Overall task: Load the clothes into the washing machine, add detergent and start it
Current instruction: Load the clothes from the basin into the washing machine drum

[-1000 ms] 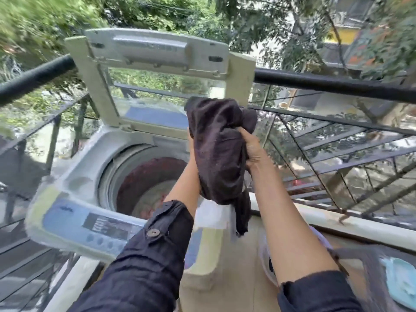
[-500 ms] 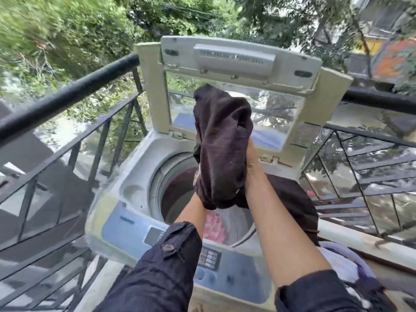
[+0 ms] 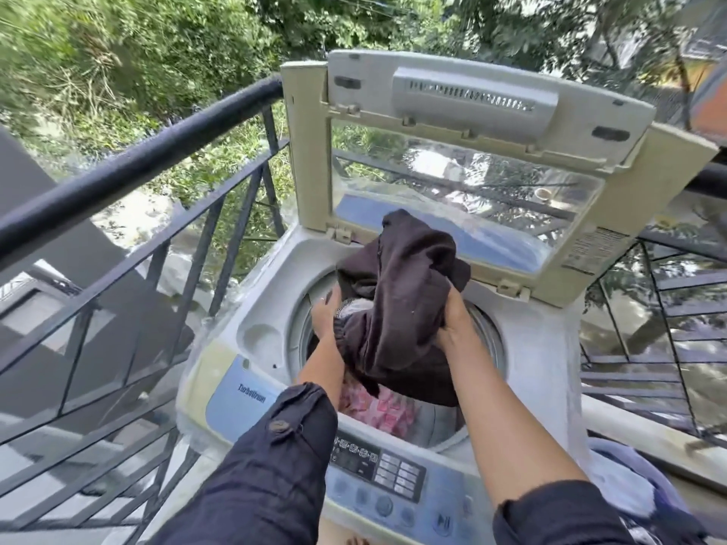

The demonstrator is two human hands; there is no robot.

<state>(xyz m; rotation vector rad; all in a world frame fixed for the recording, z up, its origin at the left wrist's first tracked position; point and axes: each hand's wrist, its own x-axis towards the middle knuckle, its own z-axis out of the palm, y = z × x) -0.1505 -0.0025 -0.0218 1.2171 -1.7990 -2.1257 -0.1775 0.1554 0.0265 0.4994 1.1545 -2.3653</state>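
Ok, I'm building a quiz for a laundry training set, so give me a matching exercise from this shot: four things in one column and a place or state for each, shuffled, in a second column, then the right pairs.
Things:
1. washing machine lid
2. dark garment
3. pink patterned cloth
4. control panel

Places or states:
A. lying down inside the drum
B. raised, standing open
C. at the machine's near edge, under the forearms
D. gripped by both hands over the drum opening

Pairs: 1-B, 2-D, 3-A, 4-C. The left hand and right hand both hold the garment.
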